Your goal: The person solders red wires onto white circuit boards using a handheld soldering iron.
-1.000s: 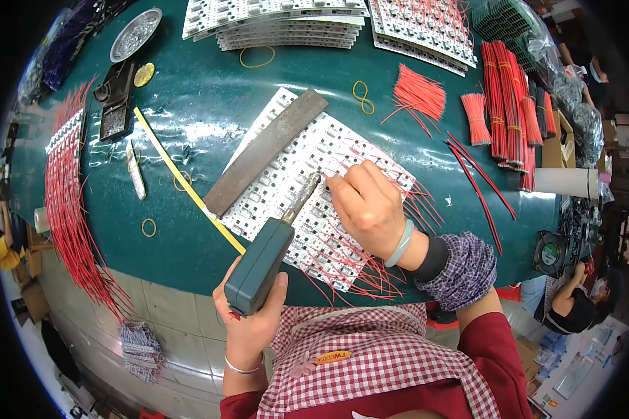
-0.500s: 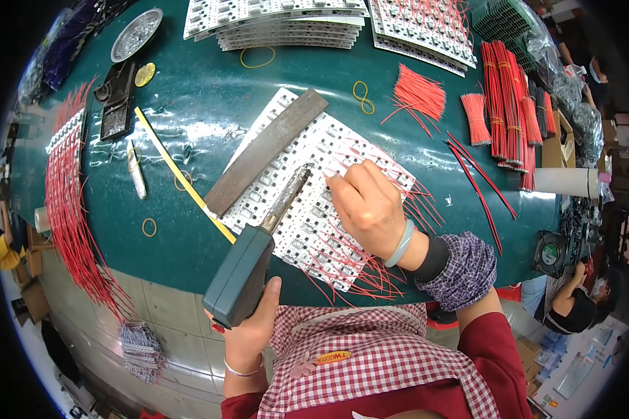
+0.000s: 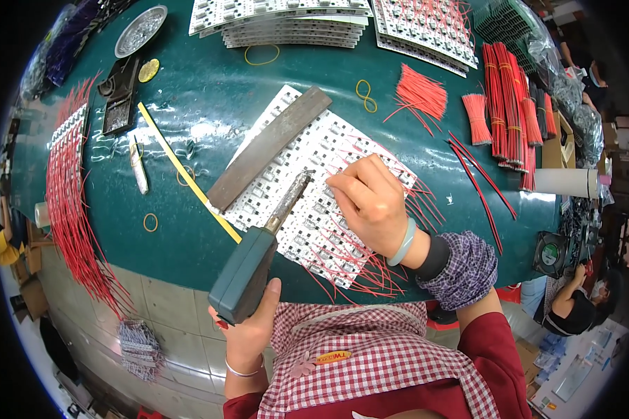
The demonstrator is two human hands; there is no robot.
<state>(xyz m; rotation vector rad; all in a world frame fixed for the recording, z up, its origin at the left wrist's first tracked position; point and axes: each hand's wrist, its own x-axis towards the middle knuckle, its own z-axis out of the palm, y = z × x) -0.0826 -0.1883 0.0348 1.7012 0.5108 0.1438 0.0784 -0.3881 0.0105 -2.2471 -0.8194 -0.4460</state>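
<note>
My left hand [image 3: 250,327] is wrapped round the dark green handle of a soldering gun [image 3: 244,272]. Its metal barrel slants up over a white circuit board panel [image 3: 297,241], with the tip above the board's middle. Just right of that tip, my right hand [image 3: 370,202] is closed in a pinch over the board. What the fingertips hold is too small to make out. Thin red wires [image 3: 349,265] stick out from the panel's right and lower parts, some under my right hand. A flat dark bar [image 3: 269,150] lies across the panel's upper left side.
Stacked panels [image 3: 279,31] stand at the back. Loose red wires [image 3: 421,92] and tied bundles [image 3: 500,105] lie to the right. At left are a wired panel [image 3: 70,167], a black tray [image 3: 119,105], a metal dish [image 3: 141,31] and a yellow strip [image 3: 182,164]. Another person [image 3: 573,300] sits far right.
The soldering gun and my left hand have shifted slightly right. My right hand stays pinched in nearly the same place. The whole view has moved a little.
</note>
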